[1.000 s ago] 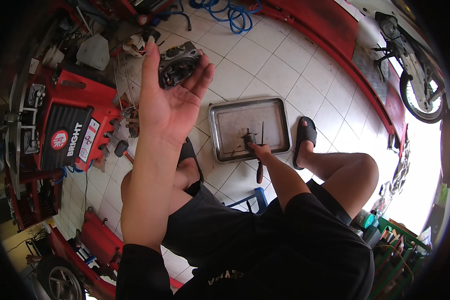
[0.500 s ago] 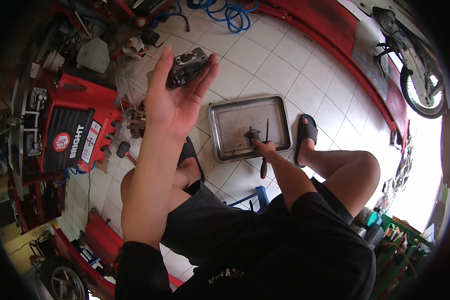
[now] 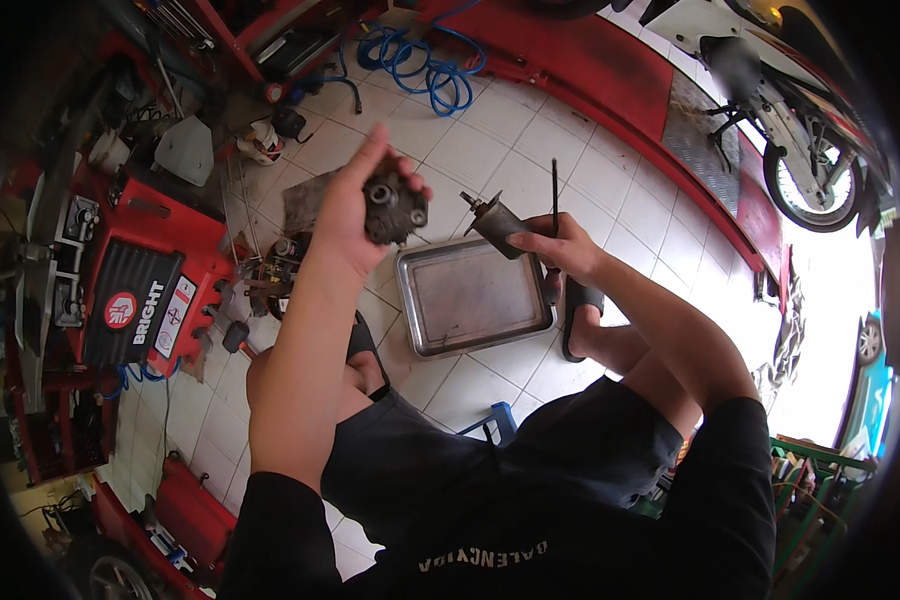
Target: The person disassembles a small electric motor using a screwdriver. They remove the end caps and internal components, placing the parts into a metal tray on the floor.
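My left hand point(image 3: 350, 215) is raised at the left of the middle, its fingers curled round a dark, greasy metal housing point(image 3: 394, 212) with a round hole in its face. My right hand point(image 3: 570, 248) is closed on a grey cylindrical motor point(image 3: 502, 230), like a small starter motor, whose thin shaft points up and left toward the housing. A screwdriver point(image 3: 555, 190) is in the same hand, its blade up and its dark handle below the fingers. The two parts are apart. Beneath the hands, a shallow metal tray point(image 3: 475, 300) lies on the floor, its bottom stained.
A red machine point(image 3: 135, 290) stands on the left, with a hammer point(image 3: 237, 337) near it. Blue hose point(image 3: 420, 75) lies coiled at the far side. A motorcycle wheel point(image 3: 820, 180) and red lift platform point(image 3: 610, 70) are at the far right. My sandalled feet flank the tray.
My right hand has lifted the motor and screwdriver up from over the tray. My left hand has come lower and turned the housing, so another face shows. The view has shifted slightly.
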`<control>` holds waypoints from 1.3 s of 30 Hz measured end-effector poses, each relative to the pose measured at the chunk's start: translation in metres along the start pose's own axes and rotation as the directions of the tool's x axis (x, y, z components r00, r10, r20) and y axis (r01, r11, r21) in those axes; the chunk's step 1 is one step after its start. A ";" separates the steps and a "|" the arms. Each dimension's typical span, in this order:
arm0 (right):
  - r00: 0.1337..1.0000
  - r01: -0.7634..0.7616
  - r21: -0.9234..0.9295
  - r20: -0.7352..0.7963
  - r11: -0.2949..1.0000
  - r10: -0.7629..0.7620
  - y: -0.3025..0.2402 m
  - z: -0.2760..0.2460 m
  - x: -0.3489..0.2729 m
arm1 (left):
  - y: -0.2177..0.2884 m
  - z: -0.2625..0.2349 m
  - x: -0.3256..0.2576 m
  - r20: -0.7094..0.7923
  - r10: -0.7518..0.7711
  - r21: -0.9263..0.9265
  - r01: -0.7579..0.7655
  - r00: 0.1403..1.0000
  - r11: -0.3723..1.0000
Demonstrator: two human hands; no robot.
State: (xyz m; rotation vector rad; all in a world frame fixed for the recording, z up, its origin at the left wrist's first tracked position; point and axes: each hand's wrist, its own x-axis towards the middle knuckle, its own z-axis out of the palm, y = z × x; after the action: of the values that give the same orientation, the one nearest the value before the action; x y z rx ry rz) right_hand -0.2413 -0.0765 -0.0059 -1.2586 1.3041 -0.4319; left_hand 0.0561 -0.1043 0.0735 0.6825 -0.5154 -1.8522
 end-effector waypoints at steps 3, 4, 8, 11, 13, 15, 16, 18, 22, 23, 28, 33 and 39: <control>0.990 0.140 0.190 -0.004 0.972 -0.142 -0.018 -0.006 -0.033 | -0.025 0.016 -0.005 -0.001 0.111 0.642 -0.085 0.994 0.762; 0.980 0.194 0.261 -0.015 0.946 -0.196 -0.022 -0.004 -0.039 | -0.031 0.022 -0.008 0.047 0.166 0.789 -0.138 0.985 0.599; 0.968 0.225 0.327 0.031 0.918 -0.249 -0.042 0.015 -0.046 | -0.039 0.023 -0.013 0.172 0.158 0.861 -0.227 0.972 0.456; 0.955 0.287 0.214 0.016 0.934 -0.297 -0.034 0.023 -0.042 | -0.034 0.022 -0.016 0.279 0.148 0.867 -0.315 0.949 0.385; 0.949 0.289 0.246 0.054 0.925 -0.311 -0.035 0.022 -0.049 | -0.032 0.026 -0.018 0.385 0.143 0.817 -0.409 0.912 0.406; 0.933 0.317 0.286 0.076 0.904 -0.351 -0.033 0.022 -0.053 | -0.029 0.031 -0.021 0.492 0.158 0.777 -0.514 0.856 0.364; 0.920 0.351 0.262 0.081 0.899 -0.383 -0.031 0.021 -0.055 | -0.028 0.033 -0.023 0.546 0.169 0.761 -0.570 0.821 0.311; 0.892 0.417 0.216 0.089 0.883 -0.443 -0.028 0.019 -0.059 | -0.028 0.039 -0.030 0.601 0.194 0.735 -0.632 0.775 0.245; 0.825 0.544 0.163 0.073 0.823 -0.560 -0.025 0.019 -0.061 | -0.032 0.049 -0.046 0.613 0.277 0.716 -0.669 0.740 0.199; 0.808 0.571 0.164 0.063 0.804 -0.586 -0.024 0.018 -0.060 | -0.034 0.049 -0.048 0.612 0.298 0.709 -0.675 0.733 0.204; 0.818 0.536 0.332 0.023 0.777 -0.574 -0.037 0.030 -0.062 | -0.034 0.045 -0.048 0.588 0.392 0.716 -0.680 0.708 0.156; 0.864 0.466 0.337 0.026 0.818 -0.503 -0.050 0.031 -0.064 | -0.032 0.040 -0.043 0.553 0.448 0.720 -0.673 0.702 0.167; 0.895 0.411 0.343 0.025 0.845 -0.445 -0.048 0.033 -0.061 | -0.032 0.039 -0.045 0.517 0.485 0.726 -0.661 0.705 0.188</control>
State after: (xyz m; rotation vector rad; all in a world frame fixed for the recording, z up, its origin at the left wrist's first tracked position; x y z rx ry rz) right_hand -0.2122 -0.0277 0.0569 -1.2615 0.8088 -0.8568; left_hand 0.0211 -0.0490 0.0918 0.8176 -1.7113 -0.7417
